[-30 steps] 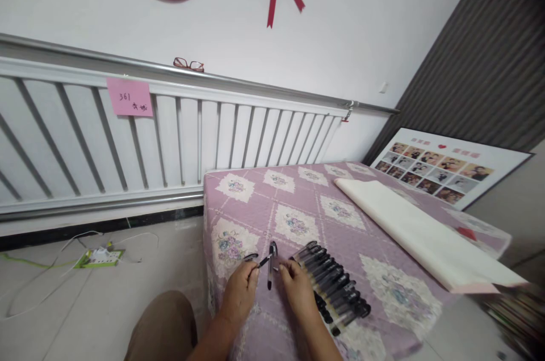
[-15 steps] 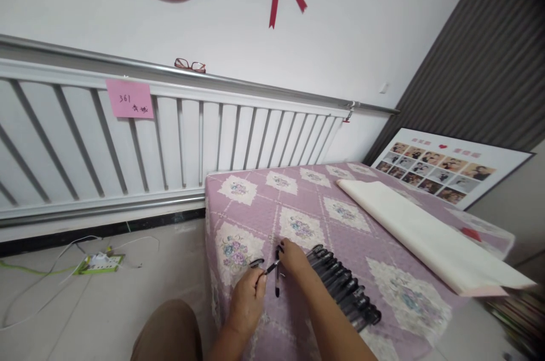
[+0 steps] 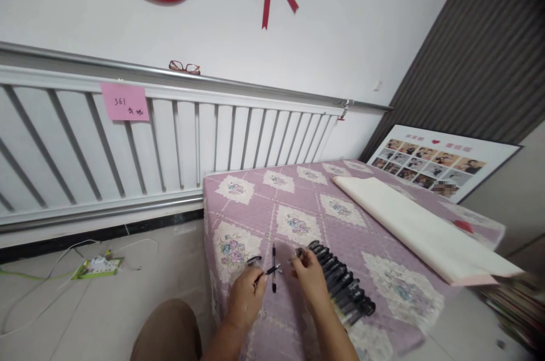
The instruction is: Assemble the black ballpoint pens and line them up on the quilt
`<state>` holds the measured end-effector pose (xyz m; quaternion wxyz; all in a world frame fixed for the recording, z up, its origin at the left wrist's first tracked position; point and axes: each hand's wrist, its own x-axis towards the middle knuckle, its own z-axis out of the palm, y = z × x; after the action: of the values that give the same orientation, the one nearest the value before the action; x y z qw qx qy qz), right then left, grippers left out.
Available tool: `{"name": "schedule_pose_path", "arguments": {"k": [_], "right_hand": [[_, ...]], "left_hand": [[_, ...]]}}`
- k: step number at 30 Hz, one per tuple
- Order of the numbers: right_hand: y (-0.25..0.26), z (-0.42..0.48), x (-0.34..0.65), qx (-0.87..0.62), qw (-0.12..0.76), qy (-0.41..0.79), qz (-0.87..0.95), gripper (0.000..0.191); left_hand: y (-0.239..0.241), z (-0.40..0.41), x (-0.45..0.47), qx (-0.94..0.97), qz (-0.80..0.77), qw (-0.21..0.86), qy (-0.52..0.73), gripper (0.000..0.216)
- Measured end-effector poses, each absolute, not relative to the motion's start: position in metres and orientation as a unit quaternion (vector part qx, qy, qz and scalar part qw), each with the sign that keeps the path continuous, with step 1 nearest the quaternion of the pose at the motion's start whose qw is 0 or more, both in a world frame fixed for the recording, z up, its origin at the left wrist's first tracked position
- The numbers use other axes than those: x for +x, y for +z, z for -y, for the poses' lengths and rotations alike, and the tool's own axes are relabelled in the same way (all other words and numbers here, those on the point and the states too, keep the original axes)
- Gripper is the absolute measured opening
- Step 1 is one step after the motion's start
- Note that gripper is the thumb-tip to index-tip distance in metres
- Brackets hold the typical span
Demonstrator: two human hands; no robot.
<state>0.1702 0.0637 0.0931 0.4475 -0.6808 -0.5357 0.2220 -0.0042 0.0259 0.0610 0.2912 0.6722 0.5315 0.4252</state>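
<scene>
My left hand [image 3: 246, 299] pinches a thin black pen refill [image 3: 267, 272] that points right. Just beyond its tip, a black pen [image 3: 273, 263] lies alone on the purple floral tablecloth [image 3: 298, 191]. A small dark cap [image 3: 254, 260] rests to the left of that pen. My right hand [image 3: 314, 286] sits at the left end of a row of several black pens [image 3: 344, 286]. Its fingertips are closed on the end of one small pen [image 3: 298, 253] there.
A long roll of cream paper [image 3: 409, 225] lies across the table's right side. A white radiator [image 3: 170, 134] with a pink note [image 3: 125, 101] and red glasses [image 3: 184, 67] stands behind. A photo board [image 3: 438, 159] leans at right. Cables [image 3: 97, 264] lie on the floor; my knee [image 3: 168, 332] is at bottom.
My right hand let go of the single pen, which now lies on the cloth, and moved right to the end of the pen row. My left hand still holds the refill.
</scene>
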Motion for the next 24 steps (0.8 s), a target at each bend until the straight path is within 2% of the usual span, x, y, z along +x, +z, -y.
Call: {"name": "schedule_pose_path", "arguments": {"k": [2, 4, 7, 15, 24], "right_hand": [[0.084, -0.043, 0.172, -0.667, 0.506, 0.268, 0.477, 0.030], [0.075, -0.025, 0.172, -0.603, 0.617, 0.371, 0.343, 0.038], [0.064, -0.005, 0.169, -0.524, 0.685, 0.448, 0.235, 0.051], [0.048, 0.010, 0.172, -0.514, 0.686, 0.439, 0.270, 0.047], [0.047, 0.011, 0.171, -0.537, 0.664, 0.411, 0.320, 0.044]], "left_hand": [[0.060, -0.025, -0.003, 0.681, -0.533, 0.281, 0.415, 0.022], [0.060, -0.025, -0.002, 0.689, -0.535, 0.272, 0.406, 0.023], [0.060, -0.023, -0.001, 0.710, -0.536, 0.249, 0.382, 0.026], [0.065, -0.018, 0.002, 0.774, -0.545, 0.163, 0.280, 0.025], [0.070, -0.014, 0.004, 0.790, -0.547, 0.135, 0.242, 0.018]]}}
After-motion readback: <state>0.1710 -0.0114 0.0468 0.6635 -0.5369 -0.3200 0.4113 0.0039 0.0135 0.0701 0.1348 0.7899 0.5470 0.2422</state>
